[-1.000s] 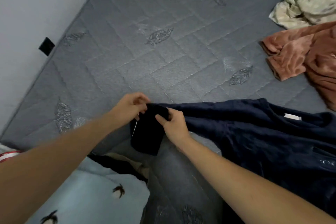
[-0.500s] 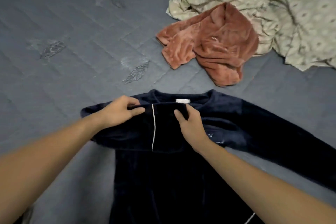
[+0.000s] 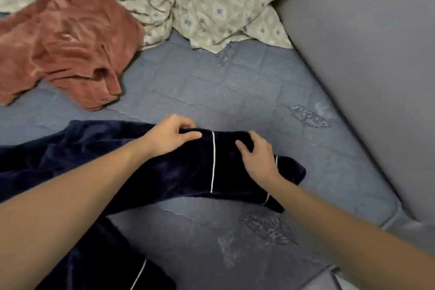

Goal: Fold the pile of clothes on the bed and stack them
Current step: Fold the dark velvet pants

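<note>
Two hands are on the navy fleece top point(image 3: 179, 172), which lies spread across the grey quilted mattress point(image 3: 247, 101) — the left hand point(image 3: 168, 135) pinches its far edge with curled fingers beside a white piping line, and the right hand point(image 3: 257, 156) grips the folded sleeve end nearby. Further back, apart from it, sits a crumpled rust-coloured garment point(image 3: 68, 40) — touching a rumpled patterned cream sheet point(image 3: 211, 0) — and a plain grey wall point(image 3: 364, 54) runs along the mattress's right side.
</note>
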The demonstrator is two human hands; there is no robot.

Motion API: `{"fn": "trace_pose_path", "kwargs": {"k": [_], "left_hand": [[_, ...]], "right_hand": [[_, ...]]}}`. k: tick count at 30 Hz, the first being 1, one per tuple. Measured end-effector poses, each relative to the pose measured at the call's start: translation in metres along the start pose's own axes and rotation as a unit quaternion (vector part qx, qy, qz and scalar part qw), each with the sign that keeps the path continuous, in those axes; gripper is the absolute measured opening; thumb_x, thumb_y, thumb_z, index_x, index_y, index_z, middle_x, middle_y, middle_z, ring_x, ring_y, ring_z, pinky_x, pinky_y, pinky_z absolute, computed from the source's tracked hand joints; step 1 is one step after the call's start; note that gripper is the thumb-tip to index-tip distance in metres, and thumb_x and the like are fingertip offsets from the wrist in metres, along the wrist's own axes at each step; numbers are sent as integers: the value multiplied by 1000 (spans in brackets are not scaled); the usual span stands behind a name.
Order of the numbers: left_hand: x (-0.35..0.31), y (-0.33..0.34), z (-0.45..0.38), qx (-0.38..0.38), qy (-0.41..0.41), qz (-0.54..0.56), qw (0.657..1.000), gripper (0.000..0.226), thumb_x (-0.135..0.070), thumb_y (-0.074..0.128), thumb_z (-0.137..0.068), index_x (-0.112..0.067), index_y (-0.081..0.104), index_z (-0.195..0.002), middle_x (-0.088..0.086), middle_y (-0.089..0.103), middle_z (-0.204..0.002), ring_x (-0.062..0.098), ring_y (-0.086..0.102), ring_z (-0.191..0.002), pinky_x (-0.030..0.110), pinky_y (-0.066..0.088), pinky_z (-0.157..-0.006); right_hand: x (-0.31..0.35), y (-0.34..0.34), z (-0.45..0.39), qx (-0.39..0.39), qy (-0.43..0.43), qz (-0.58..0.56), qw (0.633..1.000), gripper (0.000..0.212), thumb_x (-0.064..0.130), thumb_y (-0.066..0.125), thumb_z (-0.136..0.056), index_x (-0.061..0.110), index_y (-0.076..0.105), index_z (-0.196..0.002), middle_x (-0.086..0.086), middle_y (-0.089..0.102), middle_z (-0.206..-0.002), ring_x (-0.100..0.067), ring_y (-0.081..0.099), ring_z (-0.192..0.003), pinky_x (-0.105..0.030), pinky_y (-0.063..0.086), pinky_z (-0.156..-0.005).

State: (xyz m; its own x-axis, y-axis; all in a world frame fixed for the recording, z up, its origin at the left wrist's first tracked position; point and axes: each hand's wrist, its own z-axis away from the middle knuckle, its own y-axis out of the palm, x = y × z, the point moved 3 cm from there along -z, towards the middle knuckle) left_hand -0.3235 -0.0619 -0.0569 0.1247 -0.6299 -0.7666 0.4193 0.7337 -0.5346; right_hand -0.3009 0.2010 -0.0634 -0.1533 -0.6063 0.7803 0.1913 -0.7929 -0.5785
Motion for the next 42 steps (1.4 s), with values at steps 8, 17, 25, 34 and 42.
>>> {"fn": "trace_pose_path", "kwargs": {"k": [8, 17, 25, 34, 42], "left_hand": [[-67, 124, -63, 72, 44, -46, 995, 28, -44, 69, -98, -27, 63, -77, -11, 66, -72, 11, 60, -67, 40, 52, -71], [-44, 126, -56, 35, 35, -143, 988, 30, -62, 66, -93, -33, 66, -100, -17, 62, -86, -1, 55, -75, 31, 39, -67], [32, 31, 8, 51, -20, -250, 967, 30, -69, 62, -89, -40, 55, -95, -16, 63, -77, 3, 57, -68, 32, 41, -65], [68, -26, 41, 30, 10, -314, 949, 20, -48, 43, -107, -32, 55, -110, 0, 71, -101, 30, 67, -95, 43, 52, -76], [51, -20, -8, -16, 58, -285, 957, 22, -51, 49, -106, -36, 39, -93, 1, 70, -97, 31, 65, -94, 40, 45, -69]], "right_hand": [[-104, -88, 33, -58, 49, 109, 991, 18, 27, 59, -105, 10, 54, -99, -4, 64, -83, -22, 64, -74, -51, 55, -70], [-102, -73, 28, -51, -42, 391, 918, 54, 8, 66, -85, 19, 53, -136, -7, 50, -124, -30, 51, -106, -43, 47, -82], [-57, -23, 13, 38, -196, 356, 913, 35, 48, 51, -98, 25, 57, -123, 4, 54, -111, -20, 51, -105, -41, 41, -97], [-52, -14, 3, 45, -187, 370, 909, 22, 39, 42, -108, 21, 42, -94, 2, 50, -85, -27, 56, -63, -39, 41, -49], [-75, -28, -10, -10, -156, 458, 875, 21, 30, 53, -105, 16, 44, -92, -5, 52, -85, -34, 58, -72, -39, 40, -52]]}}
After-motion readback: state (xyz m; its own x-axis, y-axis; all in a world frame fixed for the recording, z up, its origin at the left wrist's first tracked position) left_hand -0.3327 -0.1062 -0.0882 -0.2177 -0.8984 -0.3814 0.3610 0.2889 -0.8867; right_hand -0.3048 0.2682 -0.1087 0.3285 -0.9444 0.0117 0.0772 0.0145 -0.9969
